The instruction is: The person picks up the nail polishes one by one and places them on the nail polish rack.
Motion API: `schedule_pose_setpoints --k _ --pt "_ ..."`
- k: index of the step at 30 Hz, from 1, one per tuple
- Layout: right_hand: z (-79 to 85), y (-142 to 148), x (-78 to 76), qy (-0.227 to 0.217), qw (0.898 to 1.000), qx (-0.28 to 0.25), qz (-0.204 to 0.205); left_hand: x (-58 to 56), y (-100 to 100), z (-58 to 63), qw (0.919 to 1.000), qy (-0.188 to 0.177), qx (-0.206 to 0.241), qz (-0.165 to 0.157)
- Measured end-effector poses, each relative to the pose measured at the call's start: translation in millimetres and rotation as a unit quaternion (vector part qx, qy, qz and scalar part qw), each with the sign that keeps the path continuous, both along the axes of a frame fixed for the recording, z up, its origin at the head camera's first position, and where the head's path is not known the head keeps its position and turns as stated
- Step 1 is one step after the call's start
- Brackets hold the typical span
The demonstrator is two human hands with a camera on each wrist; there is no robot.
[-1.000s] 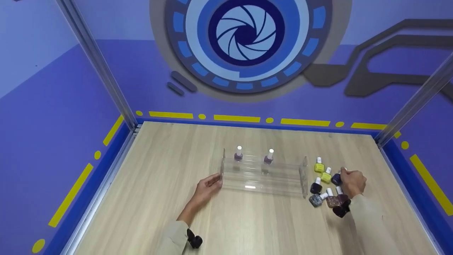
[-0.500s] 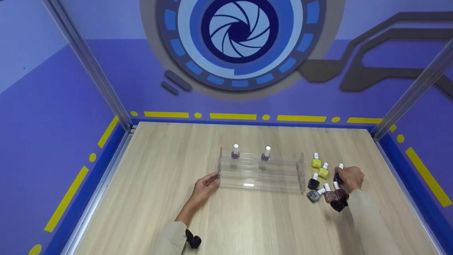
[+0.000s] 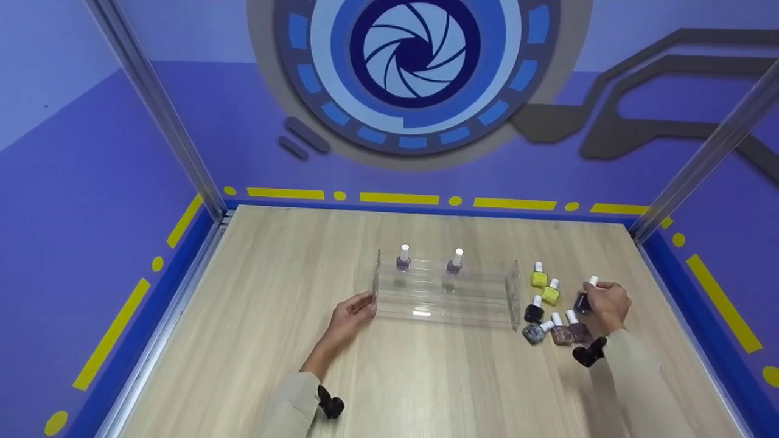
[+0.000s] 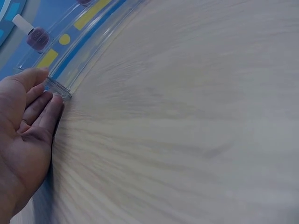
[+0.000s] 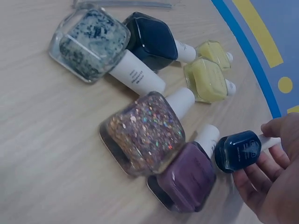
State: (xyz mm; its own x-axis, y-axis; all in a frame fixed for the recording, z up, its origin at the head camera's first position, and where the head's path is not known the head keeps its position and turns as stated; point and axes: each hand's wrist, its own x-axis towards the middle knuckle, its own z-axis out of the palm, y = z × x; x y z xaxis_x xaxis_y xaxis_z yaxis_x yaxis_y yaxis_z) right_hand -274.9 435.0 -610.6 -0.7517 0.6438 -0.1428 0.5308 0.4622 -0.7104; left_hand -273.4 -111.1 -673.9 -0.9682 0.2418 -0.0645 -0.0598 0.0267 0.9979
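My right hand (image 3: 608, 304) pinches the white cap of a dark blue nail polish bottle (image 5: 240, 150), thumb on one side and fingers on the other. That bottle is at the right edge of a group of bottles. My left hand (image 3: 350, 319) touches the left end of a clear acrylic display rack (image 3: 450, 298) with fairly straight fingers (image 4: 46, 114). Two mauve nail polish bottles stand on the rack's upper tier, one at left (image 3: 403, 261) and one near the middle (image 3: 454, 266).
Right of the rack lie two yellow bottles (image 5: 205, 79), a blackish bottle (image 5: 152, 39), a speckled bottle (image 5: 96, 42), a glitter bottle (image 5: 145, 133) and a purple bottle (image 5: 187, 177). Blue-purple walls (image 3: 201, 121) border the wooden table (image 3: 274, 261).
My right hand has taken hold of the dark blue bottle and shifted it slightly away from the others, cap up. My left hand stays at the rack's end. The head view has shifted slightly.
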Motion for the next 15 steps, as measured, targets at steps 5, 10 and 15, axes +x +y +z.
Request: schedule_pose_setpoints --k 5,10,15 --pt "9.1 7 6.3 0.010 1.000 -0.003 0.000 2.4 -1 1.2 1.0000 -0.006 -0.003 0.006" --pt "22.4 15 13.8 0.011 1.000 0.000 0.009 2.3 0 1.0 0.9999 -0.015 0.006 0.003" --pt "34.9 16 17.9 0.034 0.999 -0.002 0.027 2.4 2 -1.4 0.9999 -0.012 0.006 0.008"
